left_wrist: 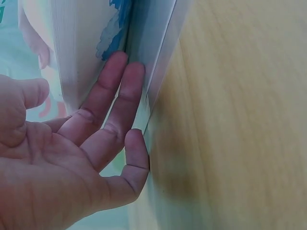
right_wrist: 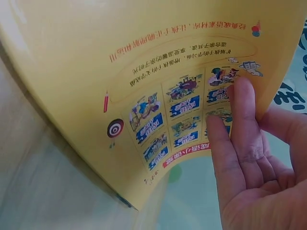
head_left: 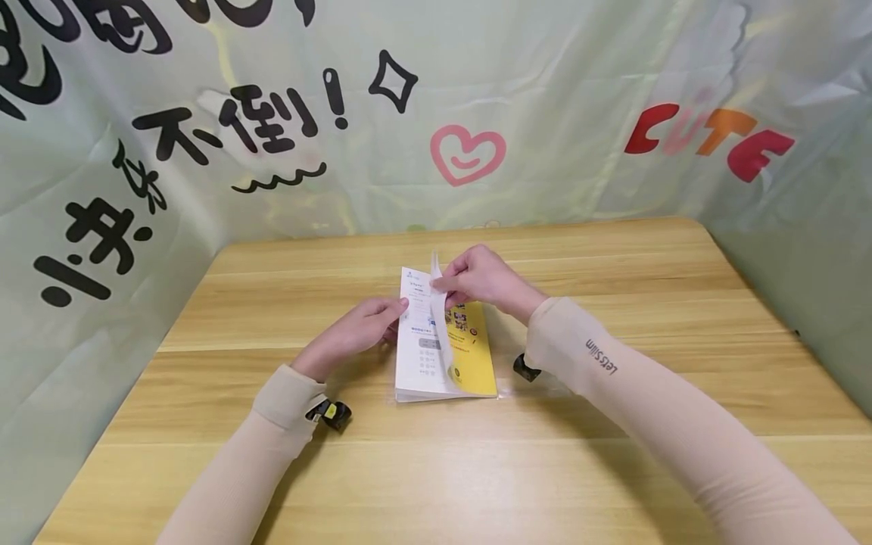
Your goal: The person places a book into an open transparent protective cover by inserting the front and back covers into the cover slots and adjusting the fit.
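Note:
A book (head_left: 418, 363) lies opened on the table, a white printed page on its left and a yellow printed surface (head_left: 477, 359) on its right. My right hand (head_left: 480, 276) pinches a raised, curling page (head_left: 439, 318) near its upper end. In the right wrist view, its fingertips touch the yellow side (right_wrist: 62, 52), which carries small pictures, and the thumb passes behind the edge. My left hand (head_left: 364, 325) is at the book's left edge. From the left wrist view, its fingers (left_wrist: 127, 88) reach in against the pages (left_wrist: 67, 52), with the thumb standing apart.
The wooden table (head_left: 272, 280) extends around the book. A printed curtain (head_left: 545, 91) hangs behind it and at both sides. Each wrist carries a small black device, one (head_left: 330, 414) at the left and another (head_left: 526, 368) at the right. Clear film (head_left: 538, 390) shows beside the book.

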### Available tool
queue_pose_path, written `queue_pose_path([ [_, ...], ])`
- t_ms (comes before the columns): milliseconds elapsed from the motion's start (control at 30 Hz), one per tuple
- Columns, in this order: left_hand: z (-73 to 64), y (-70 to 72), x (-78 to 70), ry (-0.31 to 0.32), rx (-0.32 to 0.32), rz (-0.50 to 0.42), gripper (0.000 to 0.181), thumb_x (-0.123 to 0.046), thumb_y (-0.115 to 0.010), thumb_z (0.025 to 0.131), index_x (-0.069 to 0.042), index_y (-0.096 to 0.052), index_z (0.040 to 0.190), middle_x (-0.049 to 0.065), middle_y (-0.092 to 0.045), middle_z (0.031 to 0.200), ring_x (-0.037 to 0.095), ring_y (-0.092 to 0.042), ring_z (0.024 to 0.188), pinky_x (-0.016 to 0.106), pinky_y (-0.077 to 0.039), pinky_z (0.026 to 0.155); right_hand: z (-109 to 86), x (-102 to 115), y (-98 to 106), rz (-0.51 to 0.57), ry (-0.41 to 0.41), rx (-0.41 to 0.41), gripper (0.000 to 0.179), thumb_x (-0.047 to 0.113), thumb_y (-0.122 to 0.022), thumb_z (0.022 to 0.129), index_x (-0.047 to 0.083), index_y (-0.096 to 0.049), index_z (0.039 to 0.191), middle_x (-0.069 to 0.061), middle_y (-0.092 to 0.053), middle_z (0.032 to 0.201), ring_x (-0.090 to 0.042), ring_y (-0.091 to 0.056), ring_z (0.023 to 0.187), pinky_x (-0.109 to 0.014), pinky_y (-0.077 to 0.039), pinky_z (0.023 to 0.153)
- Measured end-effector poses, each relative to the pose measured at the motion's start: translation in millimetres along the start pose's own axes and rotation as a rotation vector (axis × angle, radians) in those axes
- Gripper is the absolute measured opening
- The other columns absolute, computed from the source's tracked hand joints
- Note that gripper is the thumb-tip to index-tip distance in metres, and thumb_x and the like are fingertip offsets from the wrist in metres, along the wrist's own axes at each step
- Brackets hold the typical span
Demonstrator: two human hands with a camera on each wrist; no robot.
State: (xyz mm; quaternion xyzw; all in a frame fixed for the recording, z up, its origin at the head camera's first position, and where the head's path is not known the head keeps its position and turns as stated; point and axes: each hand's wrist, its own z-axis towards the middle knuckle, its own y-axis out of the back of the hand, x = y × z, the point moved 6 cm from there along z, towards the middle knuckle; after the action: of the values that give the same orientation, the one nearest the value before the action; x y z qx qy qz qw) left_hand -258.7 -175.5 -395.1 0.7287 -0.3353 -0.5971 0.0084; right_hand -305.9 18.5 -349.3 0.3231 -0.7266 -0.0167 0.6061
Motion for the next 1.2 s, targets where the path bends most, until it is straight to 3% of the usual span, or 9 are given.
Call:
queue_pose_path([
  [100,1.0,-0.3,0.7,0.016,-0.006,-0.006,0.051,-0.036,-0.035,0.119,0.001,-0.067,0.133,0.016,-0.077,0.122,0.021,-0.070,0.100,0.032,-0.052,0.087,-0.2,-0.2,-2.3,0.031,0.003,0.013,0.023,0.020,-0.074,0.104,-0.001,-0.081,0.107,-0.012,-0.081,0.102,-0.018,-0.079,0.077,-0.029,-0.065,0.087],
  [233,1.8,-0.8,1.0,0.026,-0.005,-0.012,0.050,-0.036,-0.036,0.119,0.002,-0.067,0.128,0.015,-0.076,0.119,0.020,-0.071,0.100,0.032,-0.053,0.088,-0.2,0.0,-4.1,0.039,0.015,0.020,0.026,0.021,-0.071,0.106,-0.003,-0.080,0.109,-0.016,-0.080,0.104,-0.016,-0.079,0.075,-0.030,-0.064,0.092],
  [400,1.3,-0.7,1.8,0.019,0.001,-0.007,0.051,-0.038,-0.037,0.118,0.001,-0.067,0.134,0.014,-0.076,0.117,0.020,-0.070,0.099,0.031,-0.052,0.088,0.5,-0.5,-5.3,0.026,0.020,0.022,0.028,0.022,-0.070,0.107,-0.004,-0.080,0.110,-0.018,-0.080,0.109,-0.015,-0.079,0.074,-0.030,-0.062,0.096],
  [700,-1.9,3.7,6.3,-0.002,-0.035,0.080,0.027,-0.019,-0.056,0.111,0.001,-0.069,0.125,0.012,-0.080,0.108,0.020,-0.063,0.086,0.031,-0.047,0.076,-2.2,-1.6,0.3,-0.002,0.014,-0.004,0.025,0.024,-0.072,0.105,0.001,-0.080,0.103,-0.006,-0.077,0.094,-0.020,-0.077,0.079,-0.023,-0.062,0.080],
  [967,-3.4,7.1,9.6,0.050,-0.090,0.067,0.022,-0.020,-0.059,0.109,-0.002,-0.067,0.118,0.010,-0.077,0.103,0.021,-0.061,0.087,0.030,-0.047,0.077,-8.1,-6.0,15.1,-0.017,0.030,-0.043,0.026,0.025,-0.072,0.105,0.000,-0.079,0.102,-0.005,-0.076,0.095,-0.017,-0.072,0.077,-0.045,-0.064,0.097],
  [1200,-3.4,9.3,13.1,0.095,-0.107,0.024,0.020,-0.019,-0.057,0.110,-0.001,-0.063,0.117,0.011,-0.077,0.105,0.022,-0.065,0.093,0.031,-0.047,0.082,-11.6,-13.9,24.0,-0.033,0.040,-0.049,0.029,0.028,-0.070,0.106,0.001,-0.076,0.098,-0.003,-0.074,0.090,-0.022,-0.071,0.084,-0.049,-0.062,0.099],
])
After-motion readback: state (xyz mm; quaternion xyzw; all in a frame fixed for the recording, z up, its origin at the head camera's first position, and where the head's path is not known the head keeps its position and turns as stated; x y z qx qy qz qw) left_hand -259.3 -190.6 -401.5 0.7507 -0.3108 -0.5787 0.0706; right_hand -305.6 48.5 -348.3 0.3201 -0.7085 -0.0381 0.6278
